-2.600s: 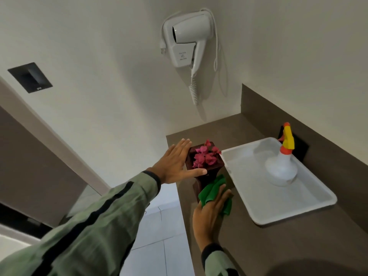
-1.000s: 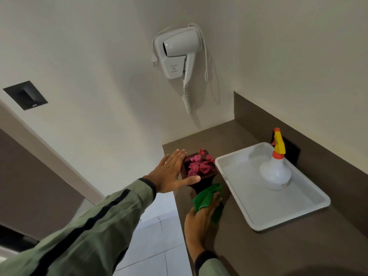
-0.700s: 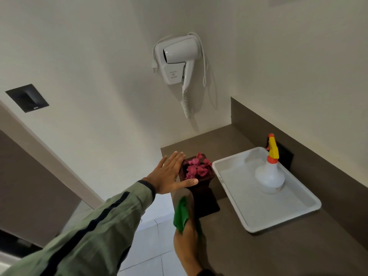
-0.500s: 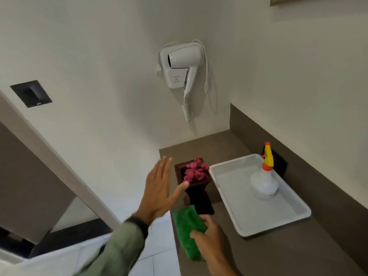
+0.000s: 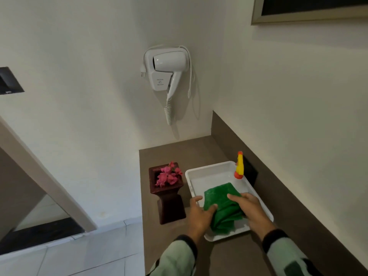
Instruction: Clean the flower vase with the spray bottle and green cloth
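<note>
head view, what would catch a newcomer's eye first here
The bright green cloth draws the eye first, held by the left hand and right hand over the white tray on the brown counter. Next come the pink flowers in the dark flower vase, standing free just left of the tray. A white hair dryer hangs on the wall above.

A white hair dryer hangs on the wall, and its curly cord dangles down. A white tray sits on the brown counter. A dark frame is up high. The floor has pale tiles.
</note>
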{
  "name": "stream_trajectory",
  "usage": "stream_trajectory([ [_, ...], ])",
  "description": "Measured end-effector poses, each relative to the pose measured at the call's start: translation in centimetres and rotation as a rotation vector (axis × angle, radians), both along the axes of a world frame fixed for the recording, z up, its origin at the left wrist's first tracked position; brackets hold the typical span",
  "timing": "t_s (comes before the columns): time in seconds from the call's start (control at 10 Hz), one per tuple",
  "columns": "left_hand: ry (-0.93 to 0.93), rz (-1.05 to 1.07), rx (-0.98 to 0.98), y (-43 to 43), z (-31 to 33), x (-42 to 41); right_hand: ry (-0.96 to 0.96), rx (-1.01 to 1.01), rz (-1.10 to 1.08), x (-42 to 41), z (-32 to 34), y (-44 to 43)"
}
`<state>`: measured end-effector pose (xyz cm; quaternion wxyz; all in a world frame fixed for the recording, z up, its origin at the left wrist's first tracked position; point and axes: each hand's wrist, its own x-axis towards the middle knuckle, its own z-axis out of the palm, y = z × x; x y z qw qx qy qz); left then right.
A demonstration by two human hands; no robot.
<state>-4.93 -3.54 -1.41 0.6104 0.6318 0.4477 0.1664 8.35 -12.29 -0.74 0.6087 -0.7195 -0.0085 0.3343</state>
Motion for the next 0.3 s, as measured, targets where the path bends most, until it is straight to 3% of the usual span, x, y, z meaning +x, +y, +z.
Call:
stream_trajectory([
  [0.1,0.371,-0.206,0.469,0.1,-1.1,1.4,-0.167,-0.21,0.132,1.3,-2.2,0.9],
  [0.2,0.691,-0.361,0.888,0.0,-0.8,1.9,-0.497,-0.789,0.48,0.5,-4.3,1.0],
  [0.3,0.537,-0.383,1.069,0.2,0.7,1.6,-0.999,-1.055,0.575,-0.7,-4.7,1.5],
])
